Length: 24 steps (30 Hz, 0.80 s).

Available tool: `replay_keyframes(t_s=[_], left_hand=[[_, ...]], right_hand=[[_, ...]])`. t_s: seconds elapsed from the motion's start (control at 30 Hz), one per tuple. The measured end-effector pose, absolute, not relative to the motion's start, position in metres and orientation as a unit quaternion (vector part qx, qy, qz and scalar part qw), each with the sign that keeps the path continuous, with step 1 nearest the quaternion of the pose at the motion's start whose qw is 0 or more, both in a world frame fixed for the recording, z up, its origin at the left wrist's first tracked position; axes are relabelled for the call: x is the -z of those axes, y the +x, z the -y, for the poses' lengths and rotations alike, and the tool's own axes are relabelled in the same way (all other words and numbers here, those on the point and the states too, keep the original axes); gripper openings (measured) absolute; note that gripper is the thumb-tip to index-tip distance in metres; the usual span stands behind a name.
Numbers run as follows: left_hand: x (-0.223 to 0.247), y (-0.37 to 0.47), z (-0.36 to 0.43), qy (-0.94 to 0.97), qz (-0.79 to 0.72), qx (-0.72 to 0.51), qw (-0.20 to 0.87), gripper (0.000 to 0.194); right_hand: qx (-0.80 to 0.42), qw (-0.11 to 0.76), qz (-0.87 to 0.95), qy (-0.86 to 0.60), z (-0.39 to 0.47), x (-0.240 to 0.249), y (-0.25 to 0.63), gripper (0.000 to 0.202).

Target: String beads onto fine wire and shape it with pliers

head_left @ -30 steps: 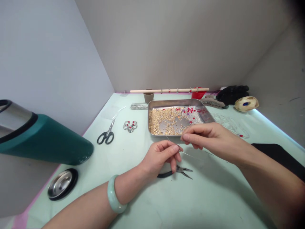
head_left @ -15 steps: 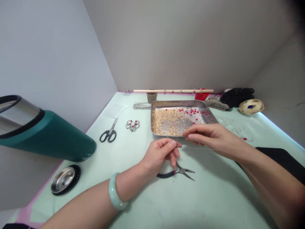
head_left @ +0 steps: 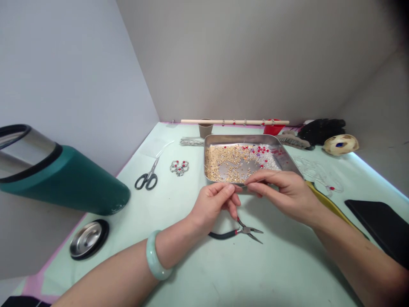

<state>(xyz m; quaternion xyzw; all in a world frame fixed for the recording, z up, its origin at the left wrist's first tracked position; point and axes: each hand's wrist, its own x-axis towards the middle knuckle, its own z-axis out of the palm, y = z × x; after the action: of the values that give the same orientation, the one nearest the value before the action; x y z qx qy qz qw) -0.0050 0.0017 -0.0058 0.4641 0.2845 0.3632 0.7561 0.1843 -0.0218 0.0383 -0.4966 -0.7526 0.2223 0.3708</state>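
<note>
Two hands closing together since a second ago: left hand (head_left: 212,204) and right hand (head_left: 281,192) now pinching fingertip to fingertip, just before metal tray (head_left: 209,170). Thread itself too thin to see now. Pliers (head_left: 238,232) lying beneath.

left hand (head_left: 212,204), right hand (head_left: 281,192), fingertips pinched together

No lettering to read anywhere here — the green tumbler (head_left: 70,181) shows a plain side, the metal tray (head_left: 287,158) carries no stamp that can be made out, and the pliers (head_left: 238,232) and scissors (head_left: 148,177) show no brand marks — no labels, numbers or signs on the table (head_left: 198,273) either.
</note>
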Motion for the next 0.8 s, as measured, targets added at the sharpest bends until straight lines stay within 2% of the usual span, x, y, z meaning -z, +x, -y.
replay_keyframes(t_s=[0.3,0.53,0.6,0.7,0.8], left_hand=[[-0.002,-0.006,0.001,0.647,-0.368,-0.327,0.582,0.027],[0.001,-0.006,0.005,0.833,-0.344,-0.283,0.329,0.030],[0.003,-0.006,0.006,0.854,-0.337,-0.270,0.290,0.032],[0.003,-0.006,0.005,0.842,-0.339,-0.275,0.317,0.031],[0.000,-0.007,0.000,0.761,-0.358,-0.275,0.465,0.029]], right_hand=[[-0.113,0.334,0.754,-0.554,0.038,-0.052,0.168,0.016],[0.001,0.235,0.773,-0.589,0.043,-0.043,0.160,0.025],[0.029,0.211,0.778,-0.590,0.044,-0.039,0.155,0.025],[0.049,0.204,0.782,-0.587,0.046,-0.038,0.150,0.027],[0.003,0.226,0.779,-0.585,0.047,-0.047,0.157,0.023]])
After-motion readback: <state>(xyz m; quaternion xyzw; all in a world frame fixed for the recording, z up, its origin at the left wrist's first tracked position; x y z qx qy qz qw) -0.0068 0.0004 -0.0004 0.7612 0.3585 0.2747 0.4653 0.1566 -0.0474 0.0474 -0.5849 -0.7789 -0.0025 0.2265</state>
